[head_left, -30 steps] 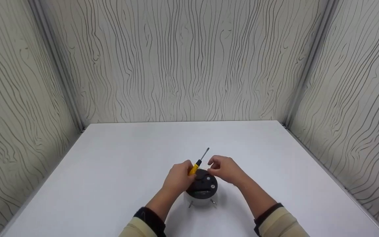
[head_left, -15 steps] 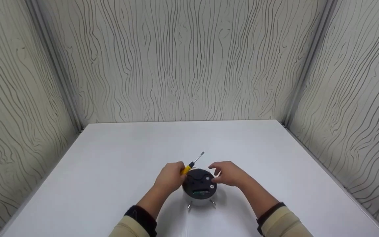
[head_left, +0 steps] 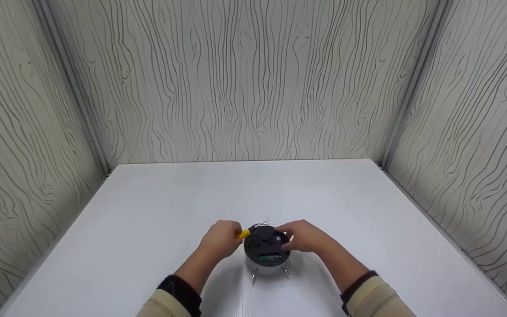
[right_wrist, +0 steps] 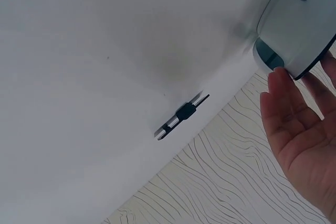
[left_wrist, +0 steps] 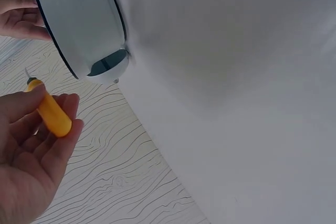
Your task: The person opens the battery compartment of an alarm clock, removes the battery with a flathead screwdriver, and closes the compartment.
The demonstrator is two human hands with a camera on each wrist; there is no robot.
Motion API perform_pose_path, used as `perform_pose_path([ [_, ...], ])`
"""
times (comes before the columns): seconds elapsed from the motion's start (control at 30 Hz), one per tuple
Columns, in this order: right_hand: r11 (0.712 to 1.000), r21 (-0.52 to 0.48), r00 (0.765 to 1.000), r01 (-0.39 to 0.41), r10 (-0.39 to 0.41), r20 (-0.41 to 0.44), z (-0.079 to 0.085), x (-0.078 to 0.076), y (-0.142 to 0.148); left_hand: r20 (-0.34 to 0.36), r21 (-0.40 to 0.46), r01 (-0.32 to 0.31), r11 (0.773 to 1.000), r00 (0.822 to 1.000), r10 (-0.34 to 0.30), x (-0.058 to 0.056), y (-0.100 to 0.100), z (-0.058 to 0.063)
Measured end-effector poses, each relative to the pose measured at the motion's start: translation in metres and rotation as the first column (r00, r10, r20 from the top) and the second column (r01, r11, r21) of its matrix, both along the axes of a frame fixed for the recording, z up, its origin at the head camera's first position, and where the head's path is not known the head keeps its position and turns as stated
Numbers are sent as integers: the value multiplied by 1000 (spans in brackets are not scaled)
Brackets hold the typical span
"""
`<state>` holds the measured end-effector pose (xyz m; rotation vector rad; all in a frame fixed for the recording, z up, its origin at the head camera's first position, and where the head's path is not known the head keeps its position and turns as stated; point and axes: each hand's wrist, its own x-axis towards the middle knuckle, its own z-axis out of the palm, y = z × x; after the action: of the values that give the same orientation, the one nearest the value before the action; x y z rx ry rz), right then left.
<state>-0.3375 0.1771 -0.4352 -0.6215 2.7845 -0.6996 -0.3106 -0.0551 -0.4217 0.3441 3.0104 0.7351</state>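
An alarm clock lies face down, its black back upward, with two metal legs pointing toward me. A green battery shows in a slot of the back. My left hand holds a yellow-handled screwdriver beside the clock's left edge; the thin tip points away over the far rim in the head view. At the right side, my right hand touches the back and rim with spread, slightly bent fingers. From the right wrist view, the clock's white side and one bell show near those fingers.
The clock rests on a white table. Wood-patterned panels stand behind and on both sides. In the right wrist view a slim black and silver item lies close to the table's edge.
My left hand has drawn left and nearer with the screwdriver, which has tipped lower. My right hand has come down from above the right edge onto the clock's back.
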Motion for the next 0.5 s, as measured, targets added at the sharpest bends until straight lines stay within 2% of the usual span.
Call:
perform_pose_path([
  [0.17, 1000, 2, 1000, 12, -12, 14, 0, 2, 0, 13, -15, 25, 1000, 1000, -25, 2, -6, -2],
  [0.5, 1000, -28, 999, 14, -13, 33, -2, 3, 3, 18, -76, 70, 995, 997, -69, 7, -23, 2],
])
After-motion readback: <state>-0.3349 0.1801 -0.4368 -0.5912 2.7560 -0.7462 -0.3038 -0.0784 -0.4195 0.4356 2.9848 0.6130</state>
